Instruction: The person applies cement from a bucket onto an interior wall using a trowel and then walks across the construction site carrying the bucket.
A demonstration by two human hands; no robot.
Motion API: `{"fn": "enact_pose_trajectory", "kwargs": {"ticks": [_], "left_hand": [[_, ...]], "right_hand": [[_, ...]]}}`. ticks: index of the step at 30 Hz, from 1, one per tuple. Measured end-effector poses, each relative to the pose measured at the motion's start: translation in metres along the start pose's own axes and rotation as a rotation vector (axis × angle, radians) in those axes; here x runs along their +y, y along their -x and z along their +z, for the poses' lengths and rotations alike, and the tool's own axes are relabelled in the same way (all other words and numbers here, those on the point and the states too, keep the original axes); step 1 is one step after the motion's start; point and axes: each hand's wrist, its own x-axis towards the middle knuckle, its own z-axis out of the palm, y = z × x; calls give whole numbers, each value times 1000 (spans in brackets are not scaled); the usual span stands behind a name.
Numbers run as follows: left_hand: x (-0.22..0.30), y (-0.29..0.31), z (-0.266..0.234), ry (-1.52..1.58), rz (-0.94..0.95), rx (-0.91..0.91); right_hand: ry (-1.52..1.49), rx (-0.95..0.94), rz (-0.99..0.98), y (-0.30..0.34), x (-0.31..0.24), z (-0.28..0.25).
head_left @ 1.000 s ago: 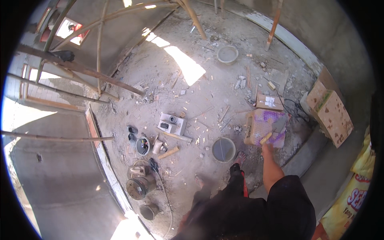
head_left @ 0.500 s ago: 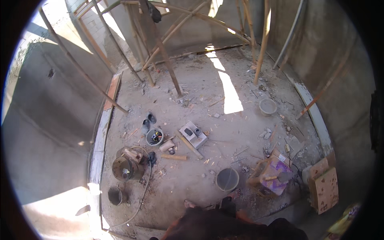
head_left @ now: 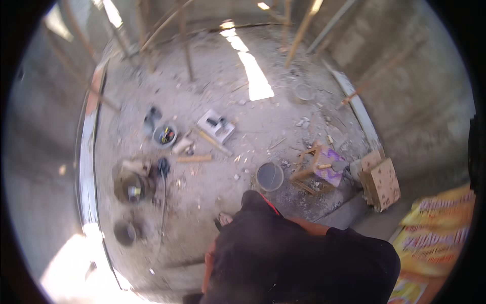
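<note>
Neither of my hands shows; my dark-clothed body hides them. A strip of my left arm (head_left: 208,266) is visible along my left side, and part of my right arm (head_left: 310,226) on the other. One raised knee (head_left: 254,200) in dark cloth with a red stripe points toward a round grey bucket (head_left: 270,176). Right of the bucket stands a wooden stool (head_left: 304,175) with a purple patterned covering (head_left: 330,158). On it lies a trowel (head_left: 340,165) with a wooden handle. My bare foot (head_left: 225,219) rests on the floor.
At left stand a large dark bucket (head_left: 130,186), a smaller bucket (head_left: 124,233) and a tool bucket (head_left: 165,136). A pale block (head_left: 216,126) lies mid-floor near wooden pieces (head_left: 194,158). Brown spotted boxes (head_left: 380,185) and yellow sacks (head_left: 430,233) are at right. Poles (head_left: 186,45) stand farther off.
The view has tilted and shifted, so the floor things sit higher and further left. My knee has come up into view and more of my body shows. The yellow sacks are now plainer.
</note>
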Motion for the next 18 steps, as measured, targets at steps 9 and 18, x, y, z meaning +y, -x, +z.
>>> {"fn": "enact_pose_trajectory", "kwargs": {"ticks": [9,18], "left_hand": [[-52,70,19,579,-377,184],[36,106,28,1228,-241,656]], "right_hand": [[-331,123,-161,-78,-234,-66],[167,-606,-56,-123,-441,-99]]}}
